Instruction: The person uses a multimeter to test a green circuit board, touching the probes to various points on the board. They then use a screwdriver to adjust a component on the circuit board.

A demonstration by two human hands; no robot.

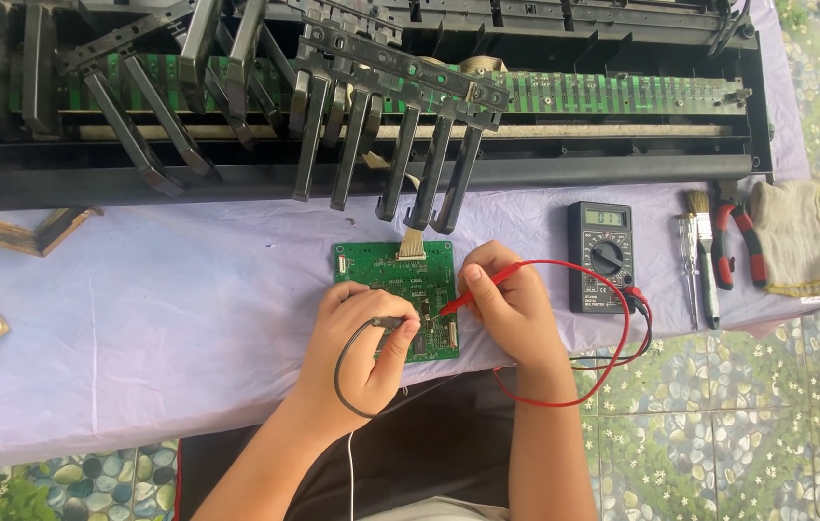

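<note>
On the lilac cloth below the opened keyboard (361,106), the green circuit board (392,280) lies flat. My left hand (363,338) pinches the black probe (392,323), my right hand (511,304) the red probe (468,294); I should keep both tips steady while reading the multimeter (601,256).

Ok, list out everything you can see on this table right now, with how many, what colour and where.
opened keyboard: one, black with green boards inside, along the table's far edge
circuit board: one, green, centre, under both hands
multimeter: one, dark grey, right of the board
red probe: one, red, tip on the board
black probe: one, black, tip on the board
screwdriver: one, clear-handled, right of the meter
brush: one, pale bristles, beside the screwdriver
pliers: one, red and black, far right
cloth: one, beige, right edge
tablecloth: one, lilac, covering the table
left hand: holds the black probe
right hand: holds the red probe
</note>
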